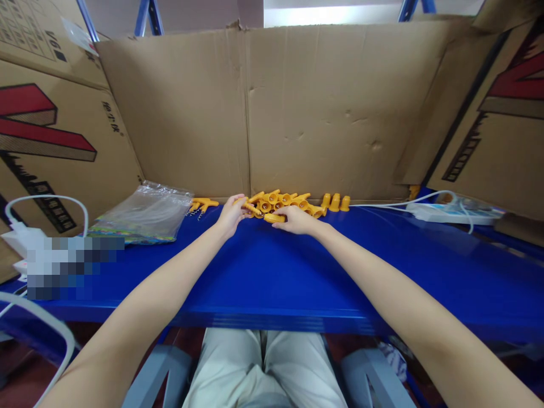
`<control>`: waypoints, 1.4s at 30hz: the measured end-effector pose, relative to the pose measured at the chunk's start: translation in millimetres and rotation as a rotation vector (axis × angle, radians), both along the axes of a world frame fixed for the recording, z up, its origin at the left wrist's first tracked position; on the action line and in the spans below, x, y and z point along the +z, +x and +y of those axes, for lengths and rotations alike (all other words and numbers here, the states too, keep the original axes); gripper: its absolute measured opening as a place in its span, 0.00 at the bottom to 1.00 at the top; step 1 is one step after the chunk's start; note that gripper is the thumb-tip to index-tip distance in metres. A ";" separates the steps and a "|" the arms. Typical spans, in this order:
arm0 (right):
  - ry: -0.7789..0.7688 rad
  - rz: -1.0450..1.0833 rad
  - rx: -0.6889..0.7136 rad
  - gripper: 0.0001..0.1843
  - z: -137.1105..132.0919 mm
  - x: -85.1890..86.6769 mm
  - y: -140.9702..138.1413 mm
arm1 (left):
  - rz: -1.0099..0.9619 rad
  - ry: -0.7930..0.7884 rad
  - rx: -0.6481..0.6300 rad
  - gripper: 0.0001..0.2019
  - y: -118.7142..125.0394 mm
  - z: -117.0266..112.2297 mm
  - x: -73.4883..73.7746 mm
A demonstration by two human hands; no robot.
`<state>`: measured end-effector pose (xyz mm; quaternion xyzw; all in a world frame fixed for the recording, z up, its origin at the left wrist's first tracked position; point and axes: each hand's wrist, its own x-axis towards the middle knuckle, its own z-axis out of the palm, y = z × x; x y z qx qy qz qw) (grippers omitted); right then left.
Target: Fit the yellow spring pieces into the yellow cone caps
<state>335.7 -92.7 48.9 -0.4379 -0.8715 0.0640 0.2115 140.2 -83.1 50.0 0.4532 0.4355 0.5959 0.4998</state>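
My left hand (230,217) is closed around a slim yellow plastic piece (243,203) that looks like a corkscrew handle; its far end points at the pile. In the fingers of my right hand (298,220) is a rounded yellow plastic piece (273,217), tilted on its side just above the blue table. Right behind both hands lies a pile of yellow corkscrew parts (283,199), cups with round open mouths and handles among them. Left of my left hand rest several yellow T-shaped handles with metal spirals (205,203). Three yellow cups (335,202) stand mouth down at the pile's right.
A cardboard wall (318,113) rises behind the blue table (272,272), with boxes at both sides. Clear plastic bags (148,214) lie at the left. A white power strip (453,214) with cables sits at the right. White cables hang at the left edge.
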 end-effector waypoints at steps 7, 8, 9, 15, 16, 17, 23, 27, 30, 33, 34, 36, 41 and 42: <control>-0.006 0.006 -0.080 0.11 7.2 -3.6 5.4 | 0.298 -0.212 -0.302 0.10 -4.7 -3.0 -0.7; -0.012 0.001 -0.079 0.11 8.4 -4.3 6.7 | 0.342 -0.201 -0.325 0.13 -5.7 -2.9 -1.6; -0.018 0.001 -0.076 0.11 9.6 -4.9 8.1 | 0.389 -0.182 -0.349 0.15 -6.8 -2.7 -2.8; -0.064 0.087 0.001 0.15 12.7 -5.9 15.4 | 0.923 0.083 -0.352 0.08 -13.0 -2.1 -11.9; -0.079 0.093 0.011 0.16 12.5 -5.6 15.9 | 1.027 0.169 -0.314 0.07 -13.6 -2.0 -12.9; -0.092 0.094 0.017 0.16 12.3 -5.3 16.1 | 1.127 0.248 -0.271 0.07 -14.1 -1.7 -13.6; -0.111 0.076 0.022 0.17 10.2 -4.6 13.1 | 1.519 0.344 -0.085 0.11 -15.9 2.7 -13.7; -0.141 0.099 0.049 0.18 9.7 -4.2 12.9 | 1.518 0.364 -0.066 0.13 -16.3 3.8 -15.1; -0.269 0.184 0.052 0.21 12.1 -4.4 16.8 | 1.503 0.366 -0.066 0.13 -16.5 4.3 -16.4; -0.441 0.343 0.036 0.28 15.9 -4.7 23.8 | 1.493 0.356 -0.069 0.13 -17.6 5.9 -16.9; -0.481 0.409 0.034 0.30 16.9 -4.6 26.2 | 1.487 0.355 -0.070 0.13 -18.1 6.5 -16.8; -0.551 0.540 0.030 0.27 17.7 -4.1 30.5 | 1.481 0.361 -0.072 0.12 -19.1 7.3 -16.4; -0.782 0.660 0.039 0.08 15.1 -3.9 34.8 | 1.530 0.378 -0.059 0.12 -19.3 5.2 -14.2; -0.813 0.659 0.037 0.10 14.8 -4.5 34.8 | 1.539 0.380 -0.059 0.12 -19.1 4.3 -13.8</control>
